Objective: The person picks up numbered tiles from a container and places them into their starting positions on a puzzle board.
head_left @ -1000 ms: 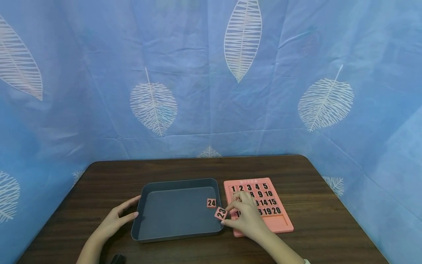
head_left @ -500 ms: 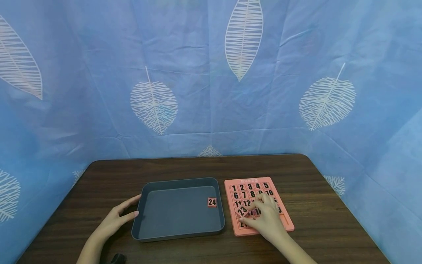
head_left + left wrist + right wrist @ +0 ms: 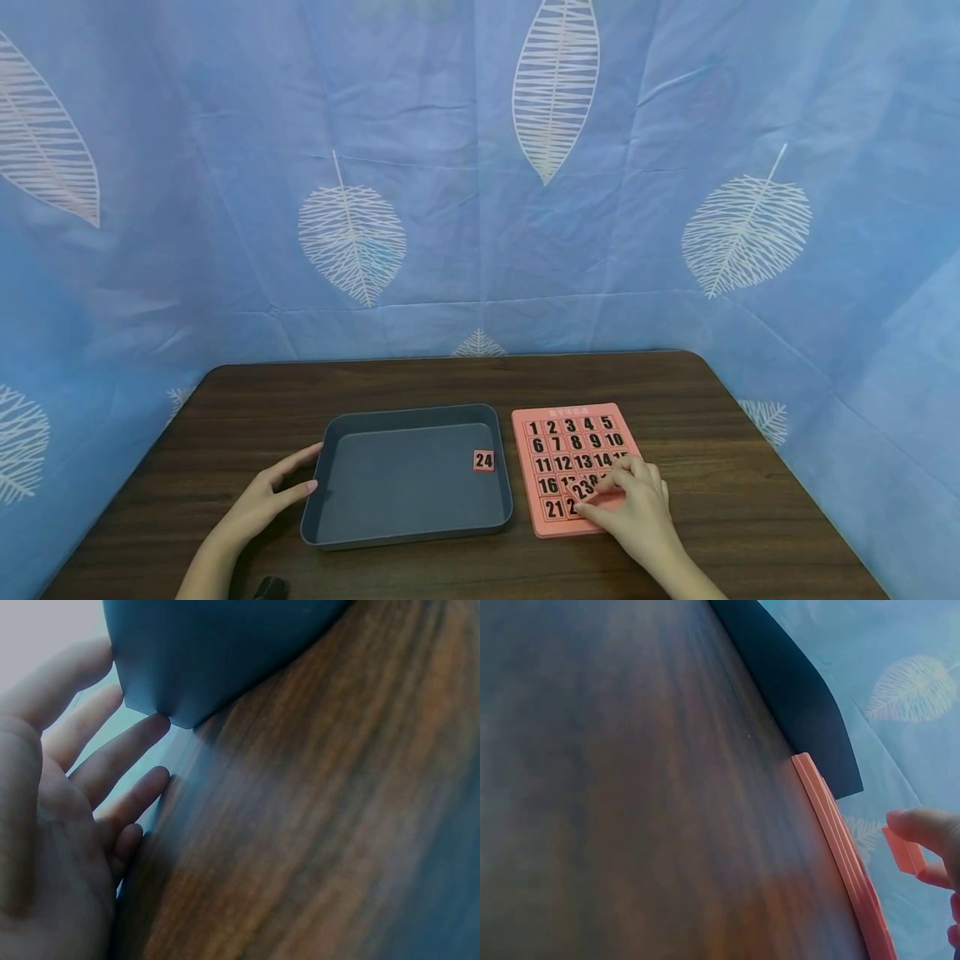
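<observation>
Between thumb and fingers my right hand [image 3: 641,510] pinches a pink number tile marked 23 [image 3: 582,490], tilted over the lower rows of the pink number board [image 3: 527,487]. In the right wrist view that tile [image 3: 905,851] is seen from its side, above the board's edge [image 3: 840,844]. The board's rows hold numbered tiles, with 21 at the lower left; my hand covers part of its lower right. My left hand [image 3: 262,500] touches the left side of the dark grey tray [image 3: 405,541] with extended fingers. Inside the tray, near its right wall, lies a tile marked 24 [image 3: 483,460].
A dark wooden table [image 3: 420,379] carries the tray and board side by side. A small black object [image 3: 271,588] lies at the near edge by my left forearm. Behind the table hangs a blue curtain [image 3: 450,208] with white leaf patterns.
My right hand has carried the 23 tile rightward from the tray's right edge to above the board's lower rows. The left hand stays at the tray.
</observation>
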`<state>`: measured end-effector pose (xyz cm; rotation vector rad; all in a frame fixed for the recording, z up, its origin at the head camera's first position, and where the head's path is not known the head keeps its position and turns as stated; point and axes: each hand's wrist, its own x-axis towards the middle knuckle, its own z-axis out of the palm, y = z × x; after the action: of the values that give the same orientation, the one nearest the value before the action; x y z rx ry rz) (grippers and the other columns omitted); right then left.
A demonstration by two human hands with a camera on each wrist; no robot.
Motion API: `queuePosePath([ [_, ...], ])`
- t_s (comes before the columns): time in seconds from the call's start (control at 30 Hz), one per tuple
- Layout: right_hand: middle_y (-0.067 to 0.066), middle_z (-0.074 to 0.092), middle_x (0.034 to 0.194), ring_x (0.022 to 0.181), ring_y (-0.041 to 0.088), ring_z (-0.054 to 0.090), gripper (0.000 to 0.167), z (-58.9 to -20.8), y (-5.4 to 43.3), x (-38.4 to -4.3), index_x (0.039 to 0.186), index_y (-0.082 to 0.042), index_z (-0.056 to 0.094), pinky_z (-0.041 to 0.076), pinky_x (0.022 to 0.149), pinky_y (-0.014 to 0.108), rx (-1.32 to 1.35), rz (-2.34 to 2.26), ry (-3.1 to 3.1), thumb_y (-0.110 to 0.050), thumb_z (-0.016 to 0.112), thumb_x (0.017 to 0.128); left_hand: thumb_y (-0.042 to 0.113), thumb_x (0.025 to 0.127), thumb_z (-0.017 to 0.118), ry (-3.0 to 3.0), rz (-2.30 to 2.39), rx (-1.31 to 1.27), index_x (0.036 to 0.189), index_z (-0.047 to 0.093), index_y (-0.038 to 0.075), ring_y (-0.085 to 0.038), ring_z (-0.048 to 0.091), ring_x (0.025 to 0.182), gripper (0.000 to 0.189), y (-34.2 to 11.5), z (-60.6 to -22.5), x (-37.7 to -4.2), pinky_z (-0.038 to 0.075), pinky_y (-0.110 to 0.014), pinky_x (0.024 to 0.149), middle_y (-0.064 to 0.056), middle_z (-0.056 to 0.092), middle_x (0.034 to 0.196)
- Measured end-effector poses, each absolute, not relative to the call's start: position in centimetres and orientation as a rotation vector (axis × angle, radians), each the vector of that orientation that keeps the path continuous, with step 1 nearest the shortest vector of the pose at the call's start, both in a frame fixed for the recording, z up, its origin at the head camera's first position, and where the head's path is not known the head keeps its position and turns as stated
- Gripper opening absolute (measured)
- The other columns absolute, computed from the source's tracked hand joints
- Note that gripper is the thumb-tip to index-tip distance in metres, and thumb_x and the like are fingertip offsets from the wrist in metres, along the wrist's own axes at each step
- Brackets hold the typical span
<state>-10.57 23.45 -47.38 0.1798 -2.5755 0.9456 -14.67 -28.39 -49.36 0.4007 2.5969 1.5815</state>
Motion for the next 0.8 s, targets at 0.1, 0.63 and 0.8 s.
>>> queuePosePath([
  [0.1, 0.003, 0.049, 0.099, 0.093, 0.023, 0.037, 0.032, -47.5, 23.8, -10.1, 0.070, -0.020, 0.063, 0.024, 0.077, 0.041, 0.128, 0.921, -2.602, -0.029, 0.092, 0.059, 0.024, 0.095, 0.061, 2.603, 1.577, 0.393, 0.146, 0.041, 0.013, -0.049, 0.024, 0.134, 0.056, -28.4, -49.3, -14.7, 0.022, -0.075, 0.094, -0.021, 0.035, 0.148],
  [0.63, 0.004, 0.048, 0.099, 0.098, 0.031, 0.038, 0.037, -48.1, 24.7, -9.3, 0.070, -0.018, 0.060, 0.025, 0.081, 0.048, -0.059, 0.863, -2.742, -0.043, 0.086, 0.067, 0.022, 0.096, 0.060, 2.585, 1.582, 0.382, 0.147, 0.040, 0.013, -0.050, 0.024, 0.134, 0.056, -28.4, -49.6, -14.8, 0.021, -0.076, 0.093, -0.021, 0.033, 0.149],
  [0.8, 0.004, 0.047, 0.098, 0.097, 0.031, 0.038, 0.039, -47.9, 24.7, -9.1, 0.070, -0.018, 0.058, 0.025, 0.079, 0.046, -0.120, 0.851, -2.797, -0.047, 0.084, 0.068, 0.023, 0.096, 0.060, 2.600, 1.566, 0.366, 0.147, 0.041, 0.013, -0.050, 0.025, 0.134, 0.055, -28.4, -49.5, -14.8, 0.024, -0.074, 0.093, -0.021, 0.034, 0.149],
])
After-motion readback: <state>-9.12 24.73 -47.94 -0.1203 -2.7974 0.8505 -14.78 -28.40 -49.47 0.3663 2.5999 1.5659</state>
